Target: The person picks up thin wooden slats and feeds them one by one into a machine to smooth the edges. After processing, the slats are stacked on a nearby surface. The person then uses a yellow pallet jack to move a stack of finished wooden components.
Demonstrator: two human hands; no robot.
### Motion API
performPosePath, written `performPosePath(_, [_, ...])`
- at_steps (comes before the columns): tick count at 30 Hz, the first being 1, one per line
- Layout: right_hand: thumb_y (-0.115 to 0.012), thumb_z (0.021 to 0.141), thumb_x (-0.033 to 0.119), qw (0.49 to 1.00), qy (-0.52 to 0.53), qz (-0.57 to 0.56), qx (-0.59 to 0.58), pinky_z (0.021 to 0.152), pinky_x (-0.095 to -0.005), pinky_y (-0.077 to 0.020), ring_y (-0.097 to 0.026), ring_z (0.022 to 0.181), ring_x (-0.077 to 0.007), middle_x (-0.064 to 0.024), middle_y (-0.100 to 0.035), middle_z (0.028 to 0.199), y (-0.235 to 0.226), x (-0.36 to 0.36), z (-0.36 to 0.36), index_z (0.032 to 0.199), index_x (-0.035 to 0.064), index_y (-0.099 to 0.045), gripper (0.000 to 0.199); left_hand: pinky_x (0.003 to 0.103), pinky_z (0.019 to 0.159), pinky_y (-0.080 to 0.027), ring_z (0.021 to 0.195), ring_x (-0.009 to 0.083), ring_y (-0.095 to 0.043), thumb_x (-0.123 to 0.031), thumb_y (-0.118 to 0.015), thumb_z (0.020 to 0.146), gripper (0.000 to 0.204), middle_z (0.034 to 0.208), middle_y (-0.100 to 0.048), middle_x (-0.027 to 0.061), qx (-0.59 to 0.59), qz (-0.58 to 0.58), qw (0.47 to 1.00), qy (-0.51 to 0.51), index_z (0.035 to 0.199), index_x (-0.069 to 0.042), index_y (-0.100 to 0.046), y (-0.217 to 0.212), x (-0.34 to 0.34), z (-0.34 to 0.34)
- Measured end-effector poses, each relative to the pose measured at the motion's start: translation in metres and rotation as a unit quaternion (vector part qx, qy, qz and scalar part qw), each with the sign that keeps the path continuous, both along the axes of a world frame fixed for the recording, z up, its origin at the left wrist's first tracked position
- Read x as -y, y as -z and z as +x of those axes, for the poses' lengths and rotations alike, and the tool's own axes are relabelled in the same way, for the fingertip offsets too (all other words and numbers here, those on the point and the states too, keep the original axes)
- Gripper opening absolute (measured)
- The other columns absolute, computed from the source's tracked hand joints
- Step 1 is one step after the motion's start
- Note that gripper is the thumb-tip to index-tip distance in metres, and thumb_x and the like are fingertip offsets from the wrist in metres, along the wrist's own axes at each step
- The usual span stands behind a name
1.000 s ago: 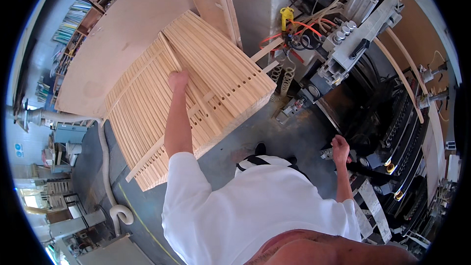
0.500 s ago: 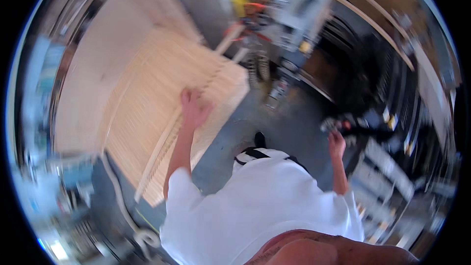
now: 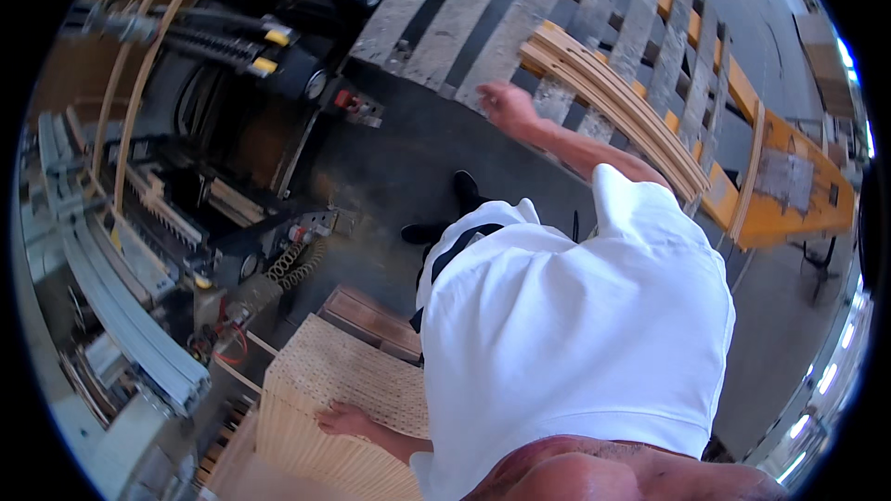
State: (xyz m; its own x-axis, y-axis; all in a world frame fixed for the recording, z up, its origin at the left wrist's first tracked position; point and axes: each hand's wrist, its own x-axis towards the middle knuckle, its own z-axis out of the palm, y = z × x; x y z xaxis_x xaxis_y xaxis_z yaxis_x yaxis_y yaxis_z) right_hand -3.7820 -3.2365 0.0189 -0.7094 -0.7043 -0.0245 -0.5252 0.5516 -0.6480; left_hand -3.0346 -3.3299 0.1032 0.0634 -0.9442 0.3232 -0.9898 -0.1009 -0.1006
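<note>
Slats (image 3: 613,102) are lying in a curved bundle across a grey pallet (image 3: 520,9), and the right hand (image 3: 506,104) is reaching out beside their near end, arm stretched from the shoulder. Its fingers are looking loosely spread and holding nothing, though the blur makes this hard to judge. Down at the lower edge the left hand (image 3: 345,419) is resting flat on a stack (image 3: 334,399) of pale wooden strips, fingers together on its top (probably bracing the body while the other arm is extending). That stack is standing end-up just beside a machine (image 3: 176,223) with rails and coiled cables, well apart from the pallet. An orange frame (image 3: 789,176) is sitting beyond the slats, and the floor (image 3: 399,167) between is looking dusty
</note>
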Motion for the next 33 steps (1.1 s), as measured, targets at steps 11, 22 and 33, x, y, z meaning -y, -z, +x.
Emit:
performPosePath(11, [-0.062,0.077,0.008,0.908,0.208,0.197,-0.306,0.084,-0.0438,-0.0452,-0.054,0.102,-0.0326,-0.0115,-0.057,0.110,0.038,-0.223,-0.069,0.114,0.0081,-0.056,0.038,0.046,0.100,-0.041,0.117,0.0391,-0.052,-0.021,-0.065,0.089,0.042,0.125,-0.054,0.0246,-0.173,0.103,0.950,0.236,0.120,0.006,-0.057,-0.011,0.158,-0.276])
performPosePath(22, [-0.057,0.079,0.003,0.895,0.253,0.217,-0.297,0.084,-0.0440,-0.0460,-0.057,0.099,-0.0337,-0.0134,-0.059,0.102,0.041,-0.200,-0.043,0.102,0.0086,-0.057,0.024,0.038,0.090,-0.053,0.119,0.0313,-0.053,-0.019,-0.065,0.090,0.035,0.137,-0.046,0.0178,-0.311,0.225,0.856,0.347,0.119,0.001,-0.060,0.007,0.279,-0.432])
performPosePath(33, [-0.060,0.085,0.009,0.917,0.220,0.277,-0.187,0.084,-0.0502,-0.0446,-0.057,0.102,-0.0405,-0.0196,-0.058,0.112,-0.019,-0.110,-0.015,0.108,0.0052,-0.057,0.023,0.047,0.105,-0.035,0.128,0.0387,-0.040,-0.024,-0.066,0.083,0.048,0.134,-0.047,0.0197,-0.197,0.049,0.893,0.402,0.124,-0.002,-0.055,-0.029,0.571,-0.497])
